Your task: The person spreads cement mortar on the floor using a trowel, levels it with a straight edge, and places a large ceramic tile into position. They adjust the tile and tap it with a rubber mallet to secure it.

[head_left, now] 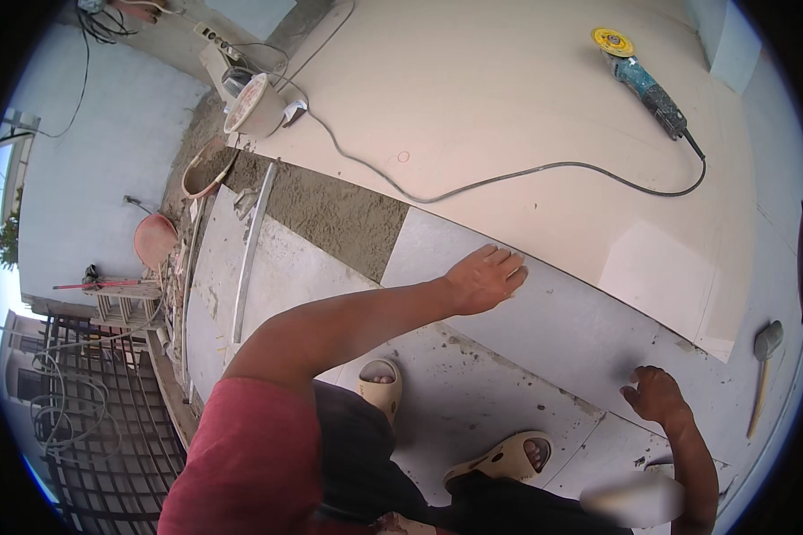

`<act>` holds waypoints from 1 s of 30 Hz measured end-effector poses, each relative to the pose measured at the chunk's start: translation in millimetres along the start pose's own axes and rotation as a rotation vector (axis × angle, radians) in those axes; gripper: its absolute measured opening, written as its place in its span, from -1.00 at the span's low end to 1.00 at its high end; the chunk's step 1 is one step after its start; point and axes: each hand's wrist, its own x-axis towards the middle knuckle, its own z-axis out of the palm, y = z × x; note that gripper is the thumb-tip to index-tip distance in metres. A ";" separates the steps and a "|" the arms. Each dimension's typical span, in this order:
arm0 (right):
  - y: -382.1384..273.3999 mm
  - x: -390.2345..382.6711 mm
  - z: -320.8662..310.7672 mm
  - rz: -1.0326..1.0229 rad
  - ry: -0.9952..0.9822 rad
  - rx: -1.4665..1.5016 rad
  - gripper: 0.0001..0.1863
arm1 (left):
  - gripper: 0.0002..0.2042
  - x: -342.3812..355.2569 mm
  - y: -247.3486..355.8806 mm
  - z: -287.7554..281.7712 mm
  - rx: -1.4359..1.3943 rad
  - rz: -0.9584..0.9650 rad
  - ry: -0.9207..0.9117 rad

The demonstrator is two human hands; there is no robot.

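My left hand (486, 278) reaches across to the seam between a grey tile (558, 314) and the large cream floor tile (509, 107). Its fingers are bent but apart at the grey tile's far edge, and nothing shows in them. Lower and to the right, my right hand (658, 395) is over the same grey tile, thumb apart from the fingers, holding nothing visible. Left of that tile lies a strip of wet mortar (335, 214). A pale, blurred object (632, 497) shows beside my right forearm; its kind cannot be made out.
An angle grinder (642, 89) with a yellow disc lies on the cream tile, its cord (473, 185) running left past a bucket (257, 109). At the right lies a mallet (765, 352). A metal straightedge (253, 254) and a steel grille (107, 401) are at the left.
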 end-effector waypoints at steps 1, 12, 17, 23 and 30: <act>10.4 6.4 2.9 0.026 0.032 -0.049 -0.67 | -0.55 -11.3 7.9 6.7 -0.054 -0.037 -0.111; 14.8 37.6 38.9 0.419 0.452 0.950 -0.69 | -0.48 -150.0 -135.5 70.1 -0.599 -1.168 -0.154; 27.3 41.3 40.5 0.531 0.523 0.943 -0.72 | -0.45 -131.3 -171.3 89.4 -0.664 -0.992 0.099; 31.7 36.6 33.9 0.406 0.383 0.977 -0.71 | -0.44 -118.4 -185.7 106.9 -0.764 -1.000 0.172; 38.4 48.2 42.7 0.352 0.426 0.873 -0.70 | -0.41 -112.7 -201.5 125.7 -0.706 -0.911 0.081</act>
